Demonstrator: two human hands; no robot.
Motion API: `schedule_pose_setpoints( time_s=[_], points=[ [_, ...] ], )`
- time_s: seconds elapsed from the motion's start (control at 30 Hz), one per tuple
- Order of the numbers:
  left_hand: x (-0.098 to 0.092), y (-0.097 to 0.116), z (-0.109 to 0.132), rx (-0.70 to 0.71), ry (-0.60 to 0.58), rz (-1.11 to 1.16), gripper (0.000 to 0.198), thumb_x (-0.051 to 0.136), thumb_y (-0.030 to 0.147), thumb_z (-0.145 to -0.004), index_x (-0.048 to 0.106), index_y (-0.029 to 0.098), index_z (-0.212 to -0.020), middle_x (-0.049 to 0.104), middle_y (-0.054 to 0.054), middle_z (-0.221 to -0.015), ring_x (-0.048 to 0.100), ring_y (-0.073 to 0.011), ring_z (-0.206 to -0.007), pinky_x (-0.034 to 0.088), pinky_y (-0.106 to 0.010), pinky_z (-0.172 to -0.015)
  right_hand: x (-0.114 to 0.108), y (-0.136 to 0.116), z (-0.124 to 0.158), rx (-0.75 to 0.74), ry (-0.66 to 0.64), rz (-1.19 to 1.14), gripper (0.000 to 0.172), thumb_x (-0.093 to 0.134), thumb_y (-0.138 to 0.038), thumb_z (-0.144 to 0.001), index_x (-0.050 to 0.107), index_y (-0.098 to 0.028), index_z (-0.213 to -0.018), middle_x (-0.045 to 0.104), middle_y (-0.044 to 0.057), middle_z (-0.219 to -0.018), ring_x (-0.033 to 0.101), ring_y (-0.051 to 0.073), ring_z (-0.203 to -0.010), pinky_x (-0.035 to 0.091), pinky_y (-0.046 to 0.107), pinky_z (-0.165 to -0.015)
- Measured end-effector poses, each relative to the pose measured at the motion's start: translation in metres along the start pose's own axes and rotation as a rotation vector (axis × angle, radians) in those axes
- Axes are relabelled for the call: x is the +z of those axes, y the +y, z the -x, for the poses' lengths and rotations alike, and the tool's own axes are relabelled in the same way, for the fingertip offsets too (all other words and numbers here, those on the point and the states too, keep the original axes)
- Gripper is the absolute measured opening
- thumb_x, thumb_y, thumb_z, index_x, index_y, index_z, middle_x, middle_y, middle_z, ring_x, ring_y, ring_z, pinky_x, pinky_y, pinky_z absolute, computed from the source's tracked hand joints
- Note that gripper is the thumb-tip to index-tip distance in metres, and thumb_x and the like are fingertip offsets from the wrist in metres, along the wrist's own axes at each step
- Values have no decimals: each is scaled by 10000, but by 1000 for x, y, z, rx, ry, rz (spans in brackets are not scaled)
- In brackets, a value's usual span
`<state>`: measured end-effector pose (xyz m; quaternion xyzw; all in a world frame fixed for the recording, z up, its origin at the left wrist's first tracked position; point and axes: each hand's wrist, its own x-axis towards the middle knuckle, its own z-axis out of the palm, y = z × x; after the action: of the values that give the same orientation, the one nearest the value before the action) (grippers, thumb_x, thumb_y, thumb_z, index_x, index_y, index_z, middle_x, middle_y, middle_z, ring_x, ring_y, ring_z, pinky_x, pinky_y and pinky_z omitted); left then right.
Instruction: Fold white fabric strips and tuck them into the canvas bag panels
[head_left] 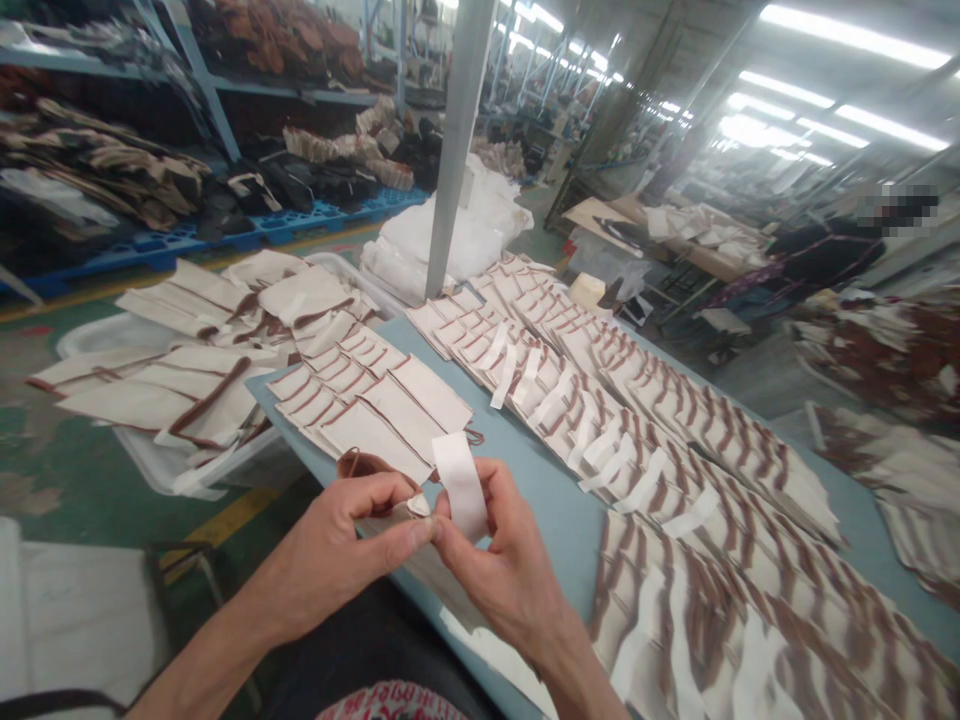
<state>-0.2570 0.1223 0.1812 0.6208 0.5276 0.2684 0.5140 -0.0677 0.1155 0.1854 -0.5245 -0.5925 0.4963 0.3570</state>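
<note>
View from a head camera, looking down over a long blue table [540,500] in a large workshop. At the near edge, two bare hands meet over the table. The left hand [337,540] is closed in a pinch, thumb and forefinger tips pressed on the edge of a small cream fabric piece [417,506] with brown trim. A brown loop shows just beyond the knuckles. The right hand [499,560] is also closed, fingers curled around a white strip [459,482] that stands upright between the two hands and touches the fabric piece at its lower end. The fingertips of both hands touch.

Just beyond the hands lies a short fanned stack of cream pieces [375,400]. To the right, overlapping rows of cream and brown pieces [675,430] run from the near right corner to the far end of the table, many with white strips laid across them.

Left of the table, a white bin [150,450] holds larger cream panels. A grey metal post [456,140] rises behind the table, with white bags [450,240] at its foot. Far left, blue pallets [187,240] under shelves carry dark and tan materials. At far right, another person [825,255] sits at a separate table, blurred.
</note>
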Motion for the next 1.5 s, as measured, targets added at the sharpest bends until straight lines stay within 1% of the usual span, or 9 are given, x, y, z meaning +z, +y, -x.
schedule_pose_setpoints(
  time_s=[0.1,0.23,0.37,0.53,0.63,0.73,1.13,1.3,1.5],
  points=[
    [1,-2,-1,2,-2,23,294,565,433,-882,603,200,-706,485,46,-684,425,-154,-679,328,-276,-625,-1,-1,1,18,-17,-5,215,653,-374,-939,576,-219,-1066,686,-5,-855,569,148,-659,441,267,-603],
    [1,-2,0,29,3,2,244,531,375,-879,662,204,-765,589,25,-745,507,-185,-771,373,-279,-676,-1,0,2,-31,-10,14,172,621,-350,-960,579,-225,-1070,695,5,-875,604,160,-682,464,270,-626],
    [5,-1,-1,23,50,10,198,517,330,-869,614,213,-743,592,20,-762,539,-202,-816,402,-275,-689,5,7,2,-82,19,36,146,610,-325,-979,582,-233,-1088,702,20,-919,640,175,-739,494,278,-677],
    [11,-5,-3,-6,72,95,186,519,309,-868,632,208,-761,598,31,-740,538,-183,-749,408,-269,-667,11,12,-4,23,65,-59,177,644,-360,-927,562,-223,-1004,629,-27,-787,553,148,-644,445,255,-596],
    [8,-4,-2,-26,7,148,167,535,316,-850,648,205,-798,625,31,-770,556,-183,-764,424,-265,-687,13,14,-5,79,74,-165,235,666,-402,-906,556,-214,-992,604,-34,-806,541,137,-683,452,240,-619],
    [3,-1,-2,-38,-46,138,205,542,359,-876,667,203,-833,644,26,-804,565,-188,-785,434,-266,-707,16,17,-4,88,95,-156,241,674,-402,-906,547,-215,-992,600,-37,-805,529,132,-668,441,239,-605],
    [12,-11,-1,-15,79,37,300,515,400,-945,621,203,-746,555,37,-705,491,-167,-693,389,-268,-650,28,25,4,26,193,110,124,586,-337,-937,534,-241,-997,632,-16,-741,579,177,-603,429,297,-591],
    [18,-12,-3,4,170,26,338,505,420,-935,617,201,-702,563,31,-669,498,-165,-661,403,-269,-640,33,26,4,-10,238,93,114,581,-336,-916,530,-243,-956,611,-34,-691,562,166,-565,431,281,-564],
    [20,-15,-6,-3,207,41,373,523,471,-900,612,190,-671,522,35,-630,451,-148,-611,368,-261,-594,40,29,3,82,279,-8,233,655,-430,-859,537,-235,-906,621,-23,-766,578,157,-629,461,261,-595]
  ],
)
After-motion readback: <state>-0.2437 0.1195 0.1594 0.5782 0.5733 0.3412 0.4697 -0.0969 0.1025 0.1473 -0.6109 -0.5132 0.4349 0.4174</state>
